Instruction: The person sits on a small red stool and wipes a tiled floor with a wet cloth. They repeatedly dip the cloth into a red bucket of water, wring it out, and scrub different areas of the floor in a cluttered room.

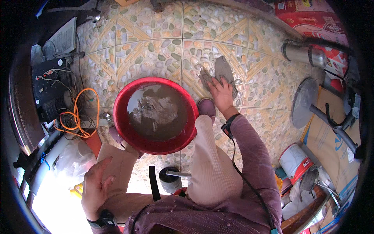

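Note:
My right hand [221, 93] reaches down to the pebble-patterned tile floor, its fingers on or just over the near end of a wet grey cloth [224, 68] that lies spread there. Left of it stands a red plastic basin [191, 102] of murky grey-brown water, with a bunched grey cloth [159, 109] or similar wet material in it. My left hand [98, 187] rests by my left knee, its fingers apart and nothing seen in it. Both wrists wear black bands, the right one with a cable.
Orange cable [76, 117] and black electrical gear lie at the left. A small dark bucket [171, 180] stands between my legs. At the right are a steel flask [304, 55], a round metal base on a pole [305, 102], a paint tin [295, 162] and a flat cardboard box [330, 146].

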Demonstrator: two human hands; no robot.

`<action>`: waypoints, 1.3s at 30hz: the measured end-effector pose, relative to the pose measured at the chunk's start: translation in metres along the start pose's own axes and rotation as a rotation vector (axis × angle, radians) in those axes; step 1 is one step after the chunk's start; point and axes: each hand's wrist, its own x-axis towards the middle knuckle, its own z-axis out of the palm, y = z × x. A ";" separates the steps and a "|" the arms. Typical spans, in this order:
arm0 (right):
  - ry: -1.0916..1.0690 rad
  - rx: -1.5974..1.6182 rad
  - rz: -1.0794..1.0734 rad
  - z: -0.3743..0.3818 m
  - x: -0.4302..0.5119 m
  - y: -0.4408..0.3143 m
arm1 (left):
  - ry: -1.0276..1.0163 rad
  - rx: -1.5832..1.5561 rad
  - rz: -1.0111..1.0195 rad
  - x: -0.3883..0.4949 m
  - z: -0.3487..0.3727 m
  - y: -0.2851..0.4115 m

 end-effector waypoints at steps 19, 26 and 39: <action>0.019 -0.031 0.115 0.001 0.026 -0.002 | 0.070 -0.066 -0.072 -0.004 0.005 -0.009; 0.053 0.029 0.076 -0.014 0.131 -0.038 | 0.048 -0.033 -0.045 0.007 0.003 0.005; 0.133 -0.063 -0.156 0.009 0.097 -0.013 | -0.026 0.097 -0.063 0.009 0.013 0.011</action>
